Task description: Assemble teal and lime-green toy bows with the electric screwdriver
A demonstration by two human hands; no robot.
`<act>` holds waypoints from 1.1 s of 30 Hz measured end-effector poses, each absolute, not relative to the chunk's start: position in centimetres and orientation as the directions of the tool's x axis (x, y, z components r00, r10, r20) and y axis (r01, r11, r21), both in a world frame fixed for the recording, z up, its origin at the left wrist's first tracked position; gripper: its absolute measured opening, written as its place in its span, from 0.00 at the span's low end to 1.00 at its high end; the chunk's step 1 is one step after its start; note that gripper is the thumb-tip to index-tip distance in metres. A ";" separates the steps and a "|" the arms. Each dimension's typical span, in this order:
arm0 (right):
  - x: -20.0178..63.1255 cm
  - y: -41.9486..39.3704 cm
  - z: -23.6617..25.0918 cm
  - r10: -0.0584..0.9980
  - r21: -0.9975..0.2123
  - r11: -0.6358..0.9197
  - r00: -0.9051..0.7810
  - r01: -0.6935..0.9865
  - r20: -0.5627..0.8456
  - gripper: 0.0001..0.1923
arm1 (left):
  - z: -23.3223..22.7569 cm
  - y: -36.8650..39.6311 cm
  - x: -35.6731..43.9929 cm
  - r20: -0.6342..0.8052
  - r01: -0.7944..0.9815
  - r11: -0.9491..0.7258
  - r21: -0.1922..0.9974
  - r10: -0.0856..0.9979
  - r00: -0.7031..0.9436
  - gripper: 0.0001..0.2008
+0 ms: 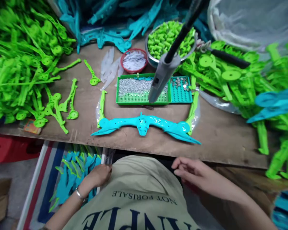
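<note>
A blue plastic bow-shaped piece with an animal-like head at its centre lies across the table's front. Green plastic arms stand up from its two ends, the left arm and the right arm, with clear plastic film beside them. My right hand hovers in front of the table edge, fingers loosely bent, nothing visible in it. My left hand is at my waist on the left, beside a bin of blue and green pieces; its fingertips are hidden. Neither hand touches the bow-shaped piece.
A grey-tipped tool hangs over a green tray of small metal screws. Behind are a red basket of white strips and a metal bowl of green parts. Green piles flank both sides. A striped bin stands below left.
</note>
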State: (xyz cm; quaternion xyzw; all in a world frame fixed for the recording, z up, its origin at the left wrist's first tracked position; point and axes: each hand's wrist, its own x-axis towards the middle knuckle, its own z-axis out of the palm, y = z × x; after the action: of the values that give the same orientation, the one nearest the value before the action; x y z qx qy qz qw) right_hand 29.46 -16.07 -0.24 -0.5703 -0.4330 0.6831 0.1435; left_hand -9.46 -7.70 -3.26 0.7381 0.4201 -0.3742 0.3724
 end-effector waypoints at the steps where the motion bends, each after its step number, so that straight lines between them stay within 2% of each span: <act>1: 29.6 -14.4 0.7 0.769 -0.806 -0.501 -0.264 0.316 -0.582 0.23 | -2.3 -7.2 -9.3 -0.837 0.894 -0.343 0.289 0.364 0.410 0.11; 3: 29.5 -11.0 1.9 0.938 -0.885 -0.317 -0.023 0.342 -0.345 0.18 | -0.5 -5.8 -8.8 -0.664 0.813 -0.263 0.520 0.473 0.579 0.13; 4: 29.4 -9.2 2.0 0.973 -0.907 -0.223 0.137 0.356 -0.185 0.16 | 0.2 -4.9 -8.7 -0.518 0.752 -0.251 0.610 0.592 0.618 0.13; 5: 29.1 -7.3 2.0 0.958 -0.918 -0.137 0.285 0.371 -0.028 0.15 | 0.6 -4.0 -8.6 -0.329 0.712 -0.276 0.646 0.741 0.585 0.13; 6: 28.7 -5.6 1.9 0.913 -0.923 -0.055 0.393 0.381 0.108 0.16 | 0.7 -3.0 -8.5 -0.118 0.706 -0.316 0.633 0.863 0.492 0.12; 7: 28.3 -3.8 1.7 0.876 -0.925 0.023 0.438 0.379 0.201 0.21 | 0.5 -2.1 -8.5 0.069 0.735 -0.341 0.586 0.925 0.374 0.11; 8: 27.9 -2.2 1.4 0.865 -0.923 0.080 0.434 0.377 0.253 0.27 | 0.0 -1.3 -8.5 0.206 0.776 -0.344 0.529 0.939 0.275 0.13; 9: 27.4 -0.8 1.2 0.864 -0.916 0.115 0.415 0.385 0.283 0.33 | -0.7 -0.6 -8.6 0.281 0.812 -0.330 0.481 0.936 0.214 0.17; 11: 26.5 1.7 0.8 0.884 -0.906 0.140 0.362 0.399 0.296 0.41 | -2.4 0.4 -8.7 0.297 0.847 -0.292 0.445 0.940 0.169 0.27; 13: 25.8 3.4 0.6 0.895 -0.904 0.148 0.336 0.400 0.295 0.40 | -3.9 0.7 -8.7 0.250 0.841 -0.273 0.468 0.953 0.170 0.33; 16: 25.3 4.8 0.7 0.895 -0.917 0.162 0.337 0.364 0.292 0.30 | -5.1 0.7 -8.6 0.233 0.812 -0.279 0.512 0.955 0.181 0.33; 19: 25.3 5.2 1.4 0.907 -0.938 0.151 0.334 0.312 0.257 0.25 | -5.4 0.7 -8.6 0.273 0.782 -0.309 0.541 0.944 0.185 0.32; 24: 25.3 6.1 2.8 0.950 -0.988 0.095 0.286 0.121 0.126 0.28 | -5.9 0.8 -8.4 0.321 0.773 -0.338 0.537 0.929 0.183 0.34; 26: 25.1 6.8 2.9 0.954 -0.991 0.103 0.274 0.085 0.123 0.29 | -6.1 0.8 -8.2 0.349 0.779 -0.350 0.520 0.920 0.180 0.34; 30: 24.0 8.8 2.3 0.902 -0.957 0.218 0.335 0.193 0.273 0.24 | -5.9 0.8 -8.0 0.367 0.784 -0.351 0.512 0.915 0.169 0.33; 33: 22.9 9.9 1.3 0.888 -0.940 0.211 0.349 0.268 0.299 0.20 | -6.0 0.6 -8.0 0.341 0.785 -0.340 0.517 0.923 0.176 0.34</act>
State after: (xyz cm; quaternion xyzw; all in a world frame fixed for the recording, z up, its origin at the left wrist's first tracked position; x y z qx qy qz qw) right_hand 22.91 9.94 1.26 -0.5705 -0.5067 0.2627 0.5906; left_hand -7.97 0.62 -5.97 0.7585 0.5632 0.3081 0.1122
